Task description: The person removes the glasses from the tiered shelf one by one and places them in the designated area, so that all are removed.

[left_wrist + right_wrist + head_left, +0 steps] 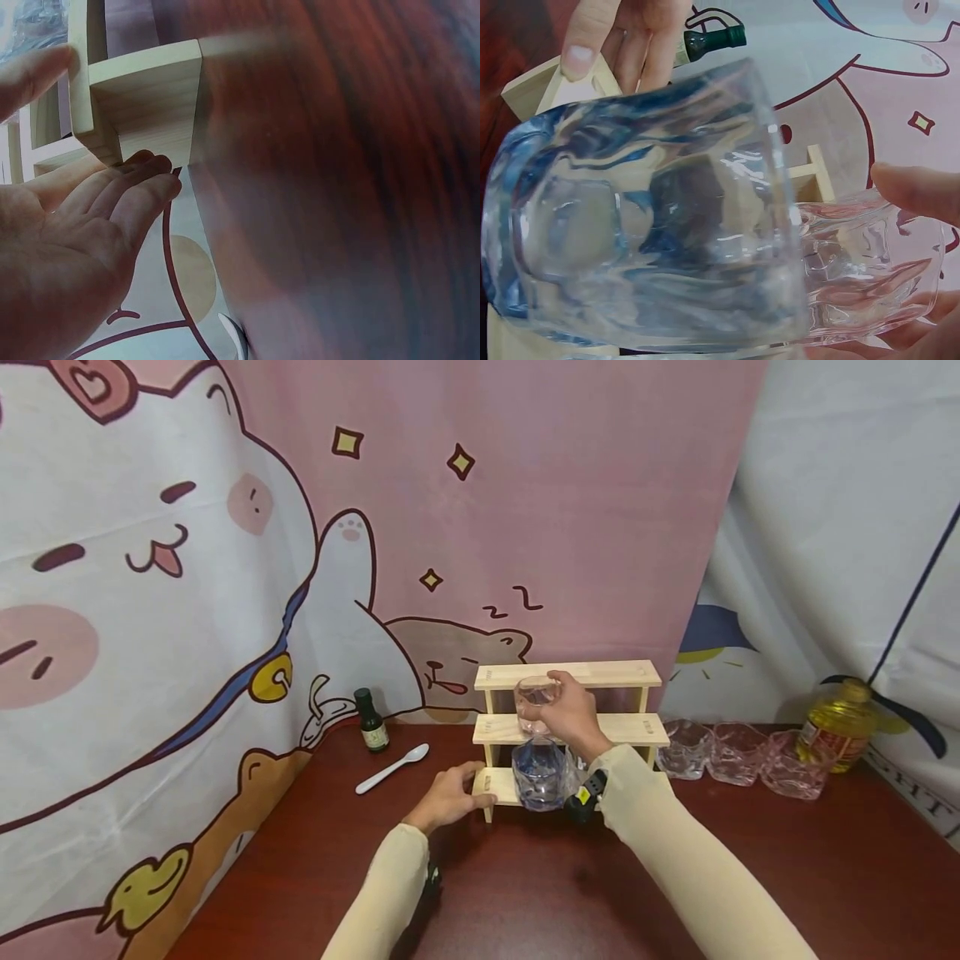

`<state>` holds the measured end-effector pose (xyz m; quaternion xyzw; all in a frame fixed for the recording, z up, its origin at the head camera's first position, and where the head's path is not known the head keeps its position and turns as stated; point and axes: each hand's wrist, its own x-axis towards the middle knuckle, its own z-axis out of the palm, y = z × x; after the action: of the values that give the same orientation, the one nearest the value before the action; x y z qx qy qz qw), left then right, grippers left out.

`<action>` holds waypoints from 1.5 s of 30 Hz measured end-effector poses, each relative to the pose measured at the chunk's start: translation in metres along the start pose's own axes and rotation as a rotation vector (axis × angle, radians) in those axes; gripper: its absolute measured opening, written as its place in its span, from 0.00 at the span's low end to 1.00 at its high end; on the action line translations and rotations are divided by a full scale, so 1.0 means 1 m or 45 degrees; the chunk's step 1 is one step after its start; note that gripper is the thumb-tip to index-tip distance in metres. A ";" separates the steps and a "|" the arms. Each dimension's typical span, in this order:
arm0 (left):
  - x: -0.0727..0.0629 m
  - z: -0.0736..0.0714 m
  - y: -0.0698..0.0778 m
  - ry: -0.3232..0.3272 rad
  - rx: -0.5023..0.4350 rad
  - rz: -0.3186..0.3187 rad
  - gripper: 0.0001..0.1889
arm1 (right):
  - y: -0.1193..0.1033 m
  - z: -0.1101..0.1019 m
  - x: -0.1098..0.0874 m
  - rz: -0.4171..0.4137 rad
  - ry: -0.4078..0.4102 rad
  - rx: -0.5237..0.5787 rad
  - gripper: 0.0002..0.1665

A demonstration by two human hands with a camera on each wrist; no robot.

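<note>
A three-tier wooden rack stands on the table in the head view. My right hand holds a pale pink glass at the middle tier, thumb and fingers round its sides. Below it, a blue-tinted glass sits on the bottom tier and fills much of the right wrist view. Another clear glass beside it is partly hidden by my right wrist. My left hand grips the left end of the bottom tier, with the thumb on the front edge and the other fingers at the side.
Several pinkish clear glasses stand in a row right of the rack, beside a bottle of yellow oil. To the left are a small dark bottle and a white spoon. A printed cloth hangs behind the table.
</note>
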<state>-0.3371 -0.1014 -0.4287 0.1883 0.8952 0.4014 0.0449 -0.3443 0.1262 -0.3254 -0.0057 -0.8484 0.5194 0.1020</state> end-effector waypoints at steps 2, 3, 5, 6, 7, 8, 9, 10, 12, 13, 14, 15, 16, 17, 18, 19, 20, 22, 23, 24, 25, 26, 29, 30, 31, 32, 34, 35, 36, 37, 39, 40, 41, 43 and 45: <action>0.000 0.000 -0.001 0.001 0.004 0.000 0.35 | -0.002 -0.001 0.000 -0.017 0.011 0.006 0.54; 0.000 0.000 -0.001 0.001 0.001 -0.005 0.35 | -0.004 -0.001 0.000 -0.024 0.017 0.004 0.54; 0.000 -0.001 -0.001 0.004 0.003 -0.003 0.35 | -0.006 -0.002 0.000 -0.034 0.020 0.002 0.53; 0.000 -0.001 -0.001 0.005 0.005 -0.004 0.35 | -0.008 -0.002 0.000 -0.040 0.020 -0.001 0.53; 0.001 -0.001 -0.001 0.006 0.008 -0.005 0.36 | -0.010 -0.003 0.000 -0.042 0.019 -0.004 0.53; 0.001 -0.002 -0.001 0.007 0.011 -0.008 0.36 | -0.011 -0.004 -0.001 -0.043 0.018 -0.010 0.53; 0.001 -0.002 0.000 0.007 0.013 -0.009 0.36 | -0.013 -0.005 -0.001 -0.044 0.012 -0.015 0.54; 0.001 -0.002 0.000 0.007 0.015 -0.010 0.36 | -0.014 -0.006 -0.001 -0.043 0.007 -0.016 0.54; 0.002 -0.003 0.000 0.005 0.018 -0.012 0.37 | -0.017 -0.008 -0.002 -0.039 -0.003 -0.016 0.54; 0.002 -0.003 0.001 0.006 0.019 -0.013 0.37 | -0.019 -0.010 -0.003 -0.036 -0.010 -0.017 0.54; 0.002 -0.003 0.001 0.008 0.020 -0.014 0.37 | -0.020 -0.011 -0.003 -0.032 -0.017 -0.013 0.54; 0.002 -0.003 0.001 0.009 0.018 -0.013 0.37 | -0.021 -0.012 -0.004 -0.026 -0.028 -0.005 0.54; 0.002 -0.003 0.001 0.011 0.018 -0.014 0.37 | -0.021 -0.013 -0.004 -0.021 -0.033 -0.004 0.54; 0.002 -0.003 0.001 0.012 0.016 -0.014 0.37 | -0.022 -0.015 -0.005 -0.015 -0.038 -0.006 0.54; 0.002 -0.003 0.001 0.013 0.015 -0.014 0.36 | -0.022 -0.016 -0.006 -0.012 -0.045 -0.010 0.54; 0.002 -0.004 0.001 0.014 0.014 -0.015 0.37 | -0.022 -0.018 -0.006 -0.011 -0.052 -0.010 0.54; 0.001 -0.003 0.001 0.013 0.012 -0.016 0.37 | -0.022 -0.019 -0.008 -0.011 -0.058 -0.014 0.54; 0.001 -0.003 0.001 0.009 0.013 -0.019 0.37 | -0.021 -0.023 -0.010 -0.016 -0.062 -0.026 0.54; 0.000 -0.003 0.001 0.007 0.012 -0.021 0.36 | -0.021 -0.024 -0.011 -0.022 -0.063 -0.026 0.53; 0.000 -0.003 0.001 0.006 0.014 -0.022 0.36 | -0.021 -0.026 -0.012 -0.031 -0.065 -0.028 0.53; 0.000 -0.003 0.002 0.004 0.014 -0.022 0.36 | -0.020 -0.028 -0.013 -0.040 -0.067 -0.032 0.53; 0.000 -0.003 0.002 0.005 0.016 -0.020 0.36 | -0.020 -0.030 -0.015 -0.054 -0.066 -0.042 0.53; 0.000 -0.003 0.002 0.010 0.011 -0.005 0.36 | -0.019 -0.038 -0.019 -0.085 -0.076 -0.053 0.52; 0.000 -0.003 0.002 0.012 0.009 0.001 0.35 | -0.019 -0.041 -0.021 -0.095 -0.082 -0.062 0.52; 0.000 -0.003 0.002 0.013 0.005 0.004 0.35 | -0.018 -0.044 -0.023 -0.104 -0.087 -0.071 0.52; 0.000 -0.003 0.002 0.014 0.003 0.007 0.35 | -0.017 -0.046 -0.024 -0.107 -0.093 -0.074 0.52; 0.000 -0.003 0.002 0.012 0.005 0.008 0.35 | -0.016 -0.052 -0.028 -0.107 -0.103 -0.080 0.52; 0.000 -0.003 0.002 0.011 0.009 0.006 0.35 | -0.015 -0.055 -0.030 -0.110 -0.110 -0.084 0.52; -0.001 -0.003 0.002 0.010 0.011 0.004 0.35 | -0.014 -0.057 -0.032 -0.116 -0.113 -0.091 0.51; -0.001 -0.003 0.002 0.009 0.014 0.001 0.35 | -0.013 -0.060 -0.034 -0.119 -0.118 -0.092 0.51; -0.001 -0.002 0.002 0.009 0.017 -0.001 0.36 | -0.011 -0.064 -0.037 -0.133 -0.121 -0.098 0.51; -0.002 -0.002 0.002 0.011 0.016 0.000 0.35 | -0.010 -0.066 -0.039 -0.143 -0.123 -0.104 0.51; -0.002 -0.002 0.001 0.012 0.015 0.001 0.36 | -0.008 -0.068 -0.041 -0.151 -0.125 -0.111 0.52; -0.002 -0.001 0.001 0.014 0.017 0.007 0.36 | -0.006 -0.072 -0.044 -0.165 -0.128 -0.123 0.52; -0.002 -0.001 0.001 0.017 0.017 0.013 0.36 | -0.003 -0.077 -0.048 -0.179 -0.135 -0.141 0.52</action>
<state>-0.3352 -0.1022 -0.4280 0.1904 0.8972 0.3968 0.0358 -0.2832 0.1870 -0.2968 0.0757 -0.8783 0.4629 0.0928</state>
